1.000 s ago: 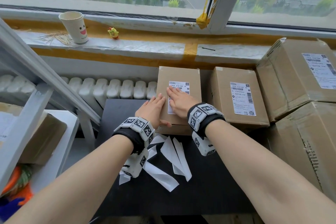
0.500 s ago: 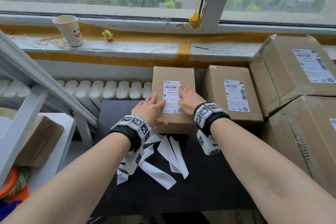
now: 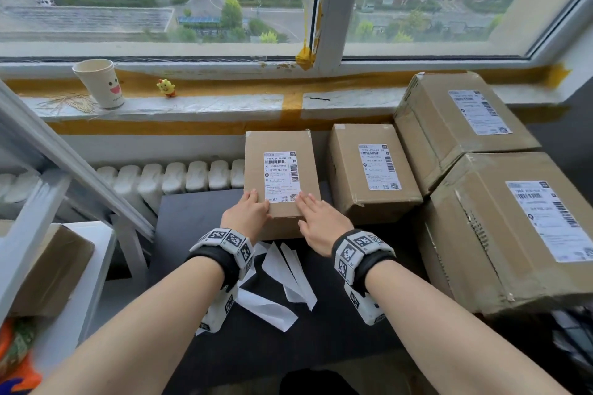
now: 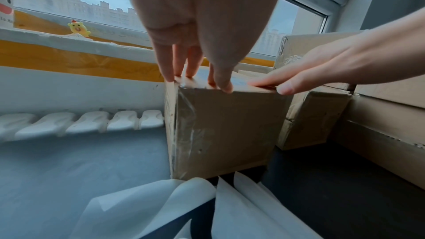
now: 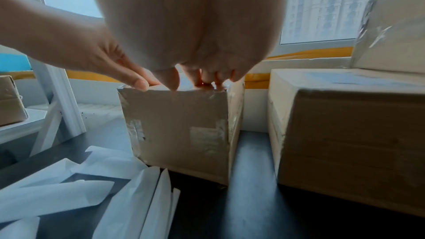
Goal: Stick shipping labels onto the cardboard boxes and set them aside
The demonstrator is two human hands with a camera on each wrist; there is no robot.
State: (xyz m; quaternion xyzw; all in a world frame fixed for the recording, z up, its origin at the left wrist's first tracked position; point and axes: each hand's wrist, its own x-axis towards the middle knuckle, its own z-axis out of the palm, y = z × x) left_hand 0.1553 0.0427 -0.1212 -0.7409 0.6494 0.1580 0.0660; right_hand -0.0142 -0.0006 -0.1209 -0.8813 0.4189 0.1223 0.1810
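Note:
A small cardboard box stands on the dark table with a white shipping label stuck flat on its top. My left hand lies with straight fingers on the near left of the box top, beside the label's lower corner. My right hand lies flat on the near right of the top, fingertips at the label's other lower corner. In the wrist views the fingers of the left hand and right hand touch the top edge of the box.
Three labelled boxes sit to the right: a small one close beside, two large ones stacked further right. White label backing strips lie on the table near my wrists. A paper cup stands on the windowsill; a white shelf frame is left.
Both hands have slid down the label toward me, from its upper part to the box's near edge. The whole label now shows, flat on the box.

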